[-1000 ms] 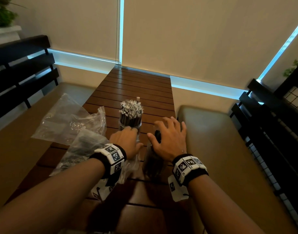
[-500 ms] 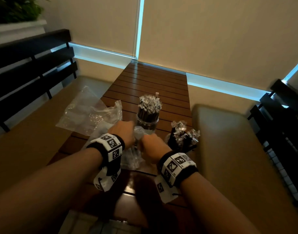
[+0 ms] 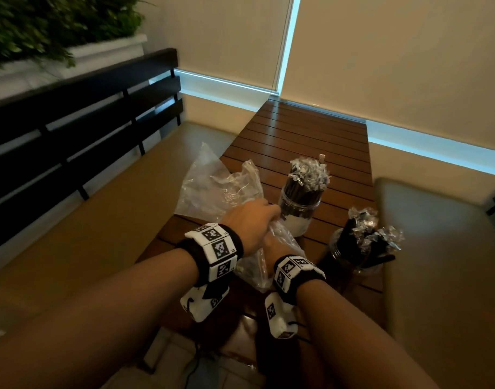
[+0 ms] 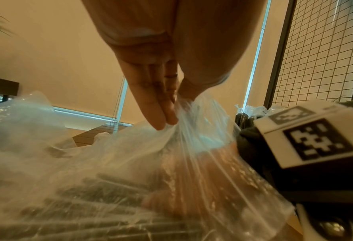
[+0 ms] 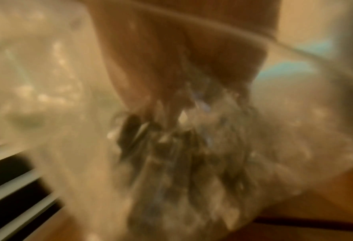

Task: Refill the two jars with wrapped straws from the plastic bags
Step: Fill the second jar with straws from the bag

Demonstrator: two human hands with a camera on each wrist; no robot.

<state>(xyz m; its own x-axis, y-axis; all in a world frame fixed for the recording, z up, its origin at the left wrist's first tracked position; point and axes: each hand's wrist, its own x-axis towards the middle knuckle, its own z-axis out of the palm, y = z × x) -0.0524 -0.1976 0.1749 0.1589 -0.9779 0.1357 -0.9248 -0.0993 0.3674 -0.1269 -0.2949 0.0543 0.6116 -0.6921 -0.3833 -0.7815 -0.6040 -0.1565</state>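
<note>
left hand [image 3: 252, 224] pinches the gathered top of a clear plastic bag [image 3: 280, 248] between fingers [image 4: 156, 104] and thumb, lifting the film taut, at the near end of the slatted wooden table [image 3: 296, 141]. right hand [image 5: 171, 68] is down inside that bag, mostly hidden under the film in the head view; through the plastic in the left wrist view it shows only as a shape. right wrist view is badly blurred: fingers seem to close around a clump of dark wrapped straws [image 5: 171, 146], but the grip itself is too smeared, cannot tell. more straws lie in the bag bottom, left wrist view [image 4: 101, 195]. a second plastic bag [image 3: 212, 189] lies crumpled just beyond the left hand, hanging partly over the table's left edge. far jar [image 3: 299, 217] stands upright just past the held bag, packed with dark straws, crinkled wrapper tips on top. near jar [image 3: 355, 256] sits to the right near the table edge, its straws leaning out loosely. both wrists carry black bands with white marker blocks. cushioned benches [image 3: 437, 248] flank the table, dark slatted backrest [image 3: 86, 116] on the left, plants [image 3: 44, 26] above it.
</note>
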